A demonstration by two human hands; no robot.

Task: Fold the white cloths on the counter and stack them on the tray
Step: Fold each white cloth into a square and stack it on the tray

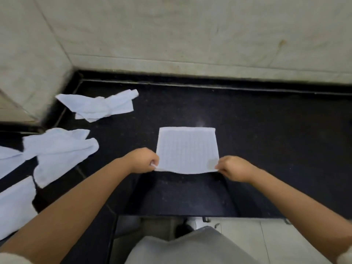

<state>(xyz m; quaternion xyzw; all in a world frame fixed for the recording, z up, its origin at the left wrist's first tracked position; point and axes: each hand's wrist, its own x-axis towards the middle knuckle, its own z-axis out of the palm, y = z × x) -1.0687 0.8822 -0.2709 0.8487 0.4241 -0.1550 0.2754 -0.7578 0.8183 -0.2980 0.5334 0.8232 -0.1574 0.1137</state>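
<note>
- Two hands work one cloth: the left hand (142, 160) is closed in a pinch on the near-left corner of the flat cloth (187, 149), and the right hand (233, 168) is closed in a pinch on its near-right corner.
- The flat cloth lies spread at the centre of the dark worktop (266, 130). Its far edge rests on the surface; the near edge sags slightly between the two pinches.
- Key relation: the cloth extends away from both hands toward the far wall. The held edge runs left to right. Both hands sit about equally near their corners.
- Judgement: the next fold likely carries the near edge forward onto the far edge, with both corners moving together to keep the edges square.
- Unfolded stock: a crumpled cloth (99, 105) lies at far left, and a second crumpled cloth (61, 151) at near left, with more white fabric at the left border.
- No tray is in view.
</note>
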